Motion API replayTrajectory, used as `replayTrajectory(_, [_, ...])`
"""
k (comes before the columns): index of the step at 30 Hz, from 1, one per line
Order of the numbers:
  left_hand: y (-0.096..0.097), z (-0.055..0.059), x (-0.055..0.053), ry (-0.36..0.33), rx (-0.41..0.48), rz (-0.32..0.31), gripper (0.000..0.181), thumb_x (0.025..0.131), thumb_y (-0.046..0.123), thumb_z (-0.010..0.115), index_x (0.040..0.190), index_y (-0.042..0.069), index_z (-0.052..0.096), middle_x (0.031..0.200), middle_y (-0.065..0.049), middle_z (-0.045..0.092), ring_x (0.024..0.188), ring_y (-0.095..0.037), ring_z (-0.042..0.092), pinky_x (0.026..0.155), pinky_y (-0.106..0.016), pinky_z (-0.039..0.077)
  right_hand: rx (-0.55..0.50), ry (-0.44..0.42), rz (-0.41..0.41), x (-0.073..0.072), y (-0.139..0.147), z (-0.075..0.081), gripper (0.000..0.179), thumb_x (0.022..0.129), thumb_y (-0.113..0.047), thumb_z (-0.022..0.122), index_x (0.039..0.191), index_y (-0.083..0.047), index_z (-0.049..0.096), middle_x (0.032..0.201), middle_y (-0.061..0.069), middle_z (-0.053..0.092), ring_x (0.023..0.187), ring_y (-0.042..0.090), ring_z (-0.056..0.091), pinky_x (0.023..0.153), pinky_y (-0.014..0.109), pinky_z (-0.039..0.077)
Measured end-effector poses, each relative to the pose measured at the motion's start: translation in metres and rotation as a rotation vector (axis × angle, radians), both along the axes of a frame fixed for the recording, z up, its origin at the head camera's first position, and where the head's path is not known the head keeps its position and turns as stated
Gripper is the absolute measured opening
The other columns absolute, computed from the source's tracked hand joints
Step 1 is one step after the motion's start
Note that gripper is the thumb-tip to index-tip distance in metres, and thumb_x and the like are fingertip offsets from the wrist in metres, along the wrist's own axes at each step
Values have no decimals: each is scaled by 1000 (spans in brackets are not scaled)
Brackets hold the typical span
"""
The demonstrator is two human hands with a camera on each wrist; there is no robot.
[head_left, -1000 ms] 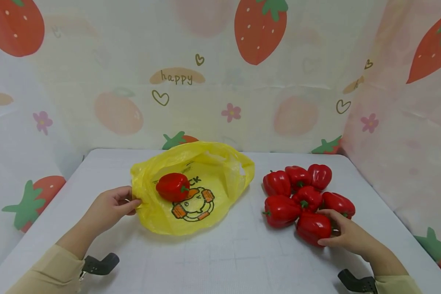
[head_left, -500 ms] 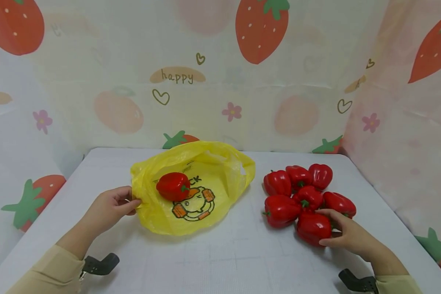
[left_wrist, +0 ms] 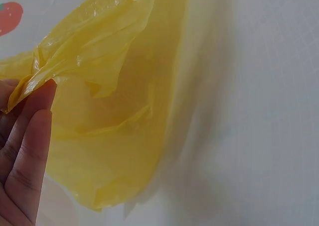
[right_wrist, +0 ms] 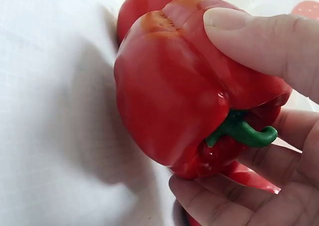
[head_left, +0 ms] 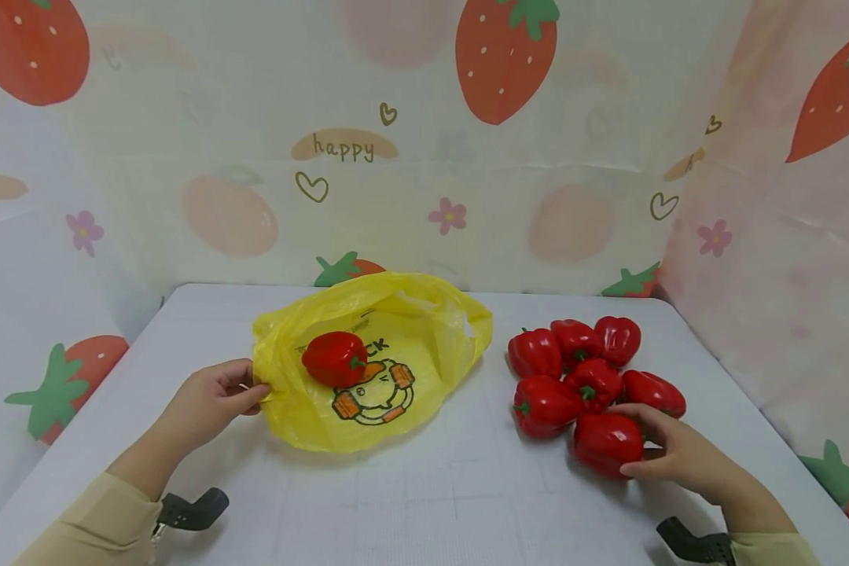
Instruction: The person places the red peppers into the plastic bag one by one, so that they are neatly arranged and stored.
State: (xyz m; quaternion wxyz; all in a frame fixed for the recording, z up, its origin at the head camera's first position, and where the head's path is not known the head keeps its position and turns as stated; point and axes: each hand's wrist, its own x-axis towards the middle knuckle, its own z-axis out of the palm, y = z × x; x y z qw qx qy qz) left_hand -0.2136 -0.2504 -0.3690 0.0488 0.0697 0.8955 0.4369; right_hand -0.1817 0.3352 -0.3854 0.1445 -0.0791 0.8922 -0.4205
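Note:
At the left of the table, my left hand [head_left: 215, 401] pinches the edge of a yellow plastic bag [head_left: 439, 369] between thumb and fingers; the left wrist view shows the bag's film [left_wrist: 114, 151] gathered at the fingertips. The bag lies mouth toward me, a red bell pepper [head_left: 335, 358] inside it on the left. On the right, my right hand [head_left: 679, 452] holds another bell pepper [head_left: 608, 445] at the near end of a group. In the right wrist view the thumb lies on this pepper's [right_wrist: 169, 91] side, fingers below, its green stem facing the palm.
Several more red bell peppers [head_left: 546, 406] sit close together just beyond my right hand. White table [head_left: 424, 511] lies between the bag and the peppers. A patterned cloth [head_left: 410, 212] stands behind the table and along both sides.
The pepper in my right hand has shifted slightly right and toward me, and the pepper to its left has turned a little. My left hand keeps its hold on the bag.

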Motion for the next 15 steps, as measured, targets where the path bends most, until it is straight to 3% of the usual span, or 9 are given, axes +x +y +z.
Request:
replayTrajectory(8, [0,1,1,7,-3,-4,34,86,33,62,109,8,59,101,-9,62,85,-25,62,72,-27,54,0,65,-4,1,1,17,80,67,-25,80,133,-11,37,132,23,37,112,45,43,71,37,55])
replayTrajectory(15, [0,2,2,3,-2,-1,35,86,33,63,109,7,59,101,-10,62,84,-24,62,72,-26,54,-45,164,52,-1,-3,32,78,68,-19,79,133,-9,37,128,21,41,107,40,47,68,34,56])
